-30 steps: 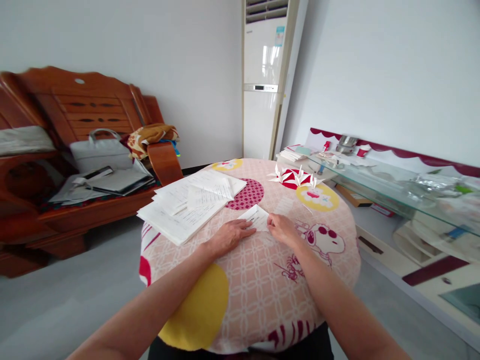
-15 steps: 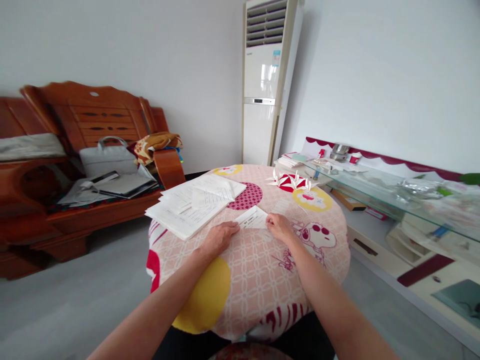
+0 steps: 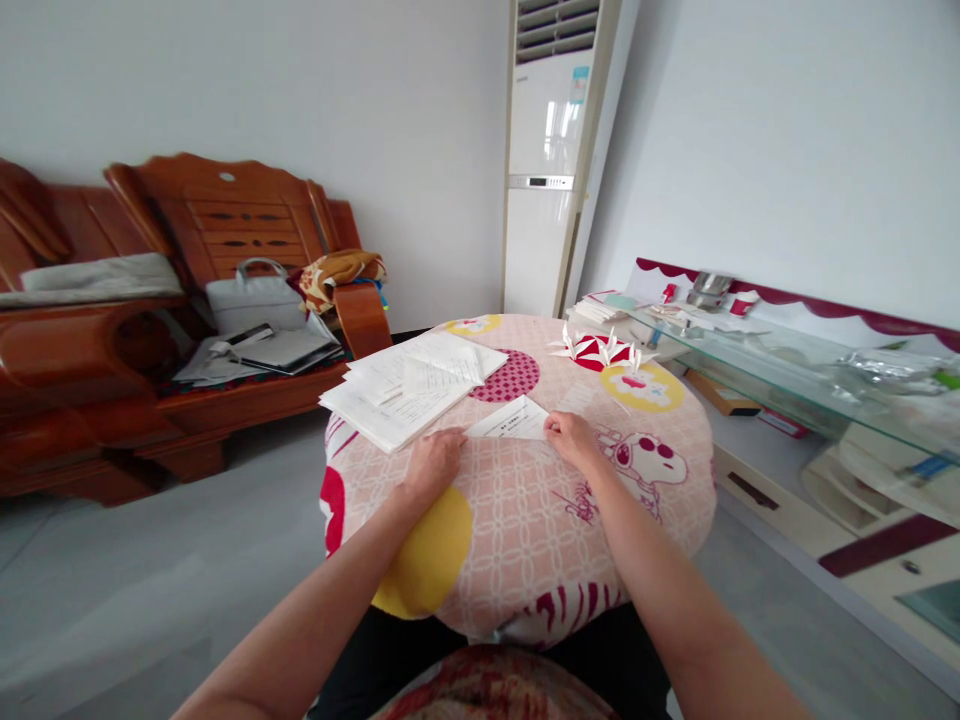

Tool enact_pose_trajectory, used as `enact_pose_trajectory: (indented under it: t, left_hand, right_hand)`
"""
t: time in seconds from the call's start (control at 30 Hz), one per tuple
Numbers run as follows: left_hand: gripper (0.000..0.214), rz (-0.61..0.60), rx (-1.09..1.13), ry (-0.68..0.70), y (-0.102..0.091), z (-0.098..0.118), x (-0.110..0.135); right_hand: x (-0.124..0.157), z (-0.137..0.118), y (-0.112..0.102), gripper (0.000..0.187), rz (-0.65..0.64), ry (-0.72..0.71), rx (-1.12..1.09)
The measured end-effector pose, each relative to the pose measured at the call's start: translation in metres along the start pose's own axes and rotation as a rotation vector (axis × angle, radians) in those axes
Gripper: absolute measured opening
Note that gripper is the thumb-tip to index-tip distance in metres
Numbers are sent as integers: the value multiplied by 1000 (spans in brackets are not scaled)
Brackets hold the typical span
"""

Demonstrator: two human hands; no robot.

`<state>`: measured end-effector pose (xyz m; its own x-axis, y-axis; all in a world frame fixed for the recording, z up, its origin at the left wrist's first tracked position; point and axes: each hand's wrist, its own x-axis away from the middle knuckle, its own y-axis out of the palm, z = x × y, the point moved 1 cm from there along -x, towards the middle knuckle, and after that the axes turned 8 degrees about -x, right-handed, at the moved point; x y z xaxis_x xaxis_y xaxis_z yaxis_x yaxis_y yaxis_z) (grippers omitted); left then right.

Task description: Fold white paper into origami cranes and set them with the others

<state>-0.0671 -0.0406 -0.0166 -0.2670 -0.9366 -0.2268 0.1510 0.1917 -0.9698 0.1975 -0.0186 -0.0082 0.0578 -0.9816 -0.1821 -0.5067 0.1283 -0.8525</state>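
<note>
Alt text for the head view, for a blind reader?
The left hand and right hand rest at either end of a small printed sheet on a round table under a pink patterned cloth. A stack of papers and white folded paper figures lie farther back; a wooden bench stands at left.

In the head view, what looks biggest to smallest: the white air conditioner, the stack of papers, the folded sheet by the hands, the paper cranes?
1. air conditioner
2. stack of papers
3. folded sheet and paper cranes look about alike; the cranes lie farther off, so I leave them unranked.
</note>
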Motion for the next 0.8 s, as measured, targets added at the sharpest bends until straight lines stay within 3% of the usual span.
enact_pose_trajectory:
  t: [0.23,0.3,0.37,0.57,0.67,0.8]
  left_hand:
    - [35,108,-35,-65,4,-3,2]
    - [37,181,7,-19,7,0,-1]
    - [41,225,66,120,10,8,-7]
    - [42,47,118,571,16,49,-33]
    - [42,-10,69,632,17,58,-40]
    - [43,-18,74,615,19,54,-39]
  right_hand:
    - [0,-1,1,18,20,-6,-5]
    - [0,-2,1,18,24,-10,-7]
    - [0,-2,1,18,27,-15,-9]
    - [0,-1,0,17,40,-41,-4]
    - [0,0,0,18,44,-39,0]
    - [0,1,1,18,47,-30,-2]
